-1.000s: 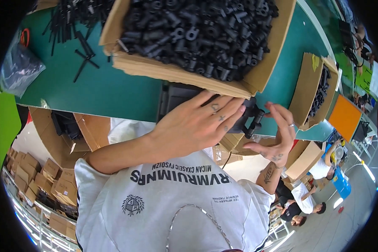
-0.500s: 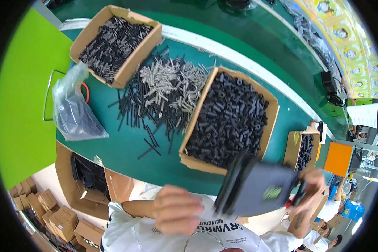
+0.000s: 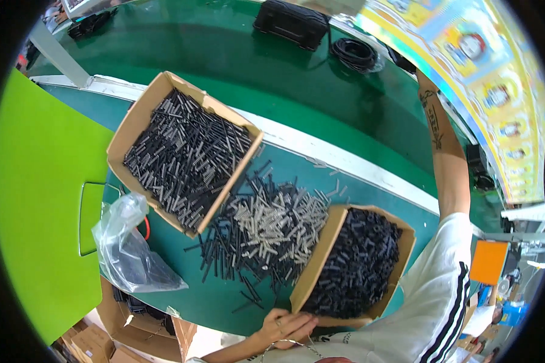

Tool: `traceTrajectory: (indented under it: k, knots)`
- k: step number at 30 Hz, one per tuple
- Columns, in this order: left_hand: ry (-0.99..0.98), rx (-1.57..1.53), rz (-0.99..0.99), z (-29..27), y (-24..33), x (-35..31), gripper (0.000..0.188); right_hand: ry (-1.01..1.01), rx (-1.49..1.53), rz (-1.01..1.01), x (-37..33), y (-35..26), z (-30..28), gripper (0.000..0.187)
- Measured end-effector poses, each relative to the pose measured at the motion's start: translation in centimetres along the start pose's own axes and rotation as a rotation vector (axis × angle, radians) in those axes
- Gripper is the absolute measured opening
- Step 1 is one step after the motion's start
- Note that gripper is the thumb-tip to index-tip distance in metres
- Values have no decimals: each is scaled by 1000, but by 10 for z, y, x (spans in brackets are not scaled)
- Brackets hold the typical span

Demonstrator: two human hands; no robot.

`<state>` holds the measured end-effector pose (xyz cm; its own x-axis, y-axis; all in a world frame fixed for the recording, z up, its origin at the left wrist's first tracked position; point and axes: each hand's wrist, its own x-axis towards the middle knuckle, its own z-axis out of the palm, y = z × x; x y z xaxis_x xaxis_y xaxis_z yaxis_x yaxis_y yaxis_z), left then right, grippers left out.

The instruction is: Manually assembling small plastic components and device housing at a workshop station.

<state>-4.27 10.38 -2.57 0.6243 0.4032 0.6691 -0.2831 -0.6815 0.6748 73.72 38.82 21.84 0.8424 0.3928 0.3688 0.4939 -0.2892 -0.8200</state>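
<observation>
Since half a second ago, my right forearm (image 3: 448,151) has swung from the near right, where that hand held a flat black case, and now stretches to the far right. My right hand is hidden behind a shiny, colourful printed sheet (image 3: 496,91), so I cannot tell whether it grips anything; a dark object (image 3: 401,62), partly covered by the sheet, shows just beside the end of the arm. My left hand (image 3: 287,328) is at the near edge, fingers bent, beside the near left corner of a cardboard box of black parts (image 3: 319,266); I cannot tell whether they grip its wall. That box sits at the near right of the green tabletop (image 3: 218,305). Left of it spreads a loose heap of pale springs and black rods (image 3: 266,224), and farther left stands a larger cardboard box (image 3: 145,114), filled with similar dark rods and springs. A clear plastic bag (image 3: 130,254) slumps at the left, next to a bright green panel (image 3: 42,199). On the far green surface are a black case (image 3: 292,24) and, to its right, a coil of black cable (image 3: 354,54).
</observation>
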Motion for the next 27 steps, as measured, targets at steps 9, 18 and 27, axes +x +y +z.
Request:
traceTrajectory:
  k: [9,18,27]
  knots:
    - [-124,183,-86,-1,10,2,31,-375,142,-123,-71,159,96,83]
    - [7,177,-137,12,14,20,37,-560,14,-411,-345,34,17,14]
    - [173,311,-67,-16,28,35,35,-982,-256,-666,-485,-15,26,27]
